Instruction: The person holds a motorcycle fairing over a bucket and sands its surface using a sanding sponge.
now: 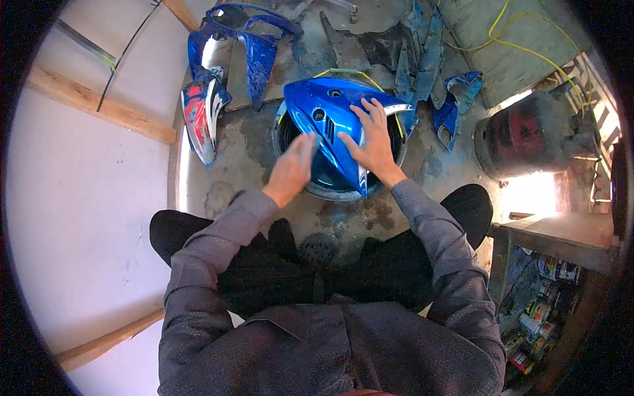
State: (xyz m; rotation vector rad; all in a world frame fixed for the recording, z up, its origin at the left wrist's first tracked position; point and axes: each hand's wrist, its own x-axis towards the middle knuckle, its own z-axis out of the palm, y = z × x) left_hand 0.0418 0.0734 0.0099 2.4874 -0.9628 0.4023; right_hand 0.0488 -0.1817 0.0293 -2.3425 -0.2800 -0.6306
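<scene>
Labelled containers (536,325) sat low right; blue panel (356,122) lay over round basin (323,194).
Labels were too small to read. Left hand (290,173) blurred at panel's left edge, couldn't tell its grip; right hand (375,144) lay on panel, grip spread wide. Beyond, red-and-white fairing (197,119) had illegible markings.

The panel (340,113) lies across the basin (330,196) on the floor (241,155). A fender (198,115) lies to its left; other panels (383,49) lie beyond it. Rightward is a cylinder (525,135) and, nearer the person, a worktop (561,230) with containers (538,323) beneath.
</scene>
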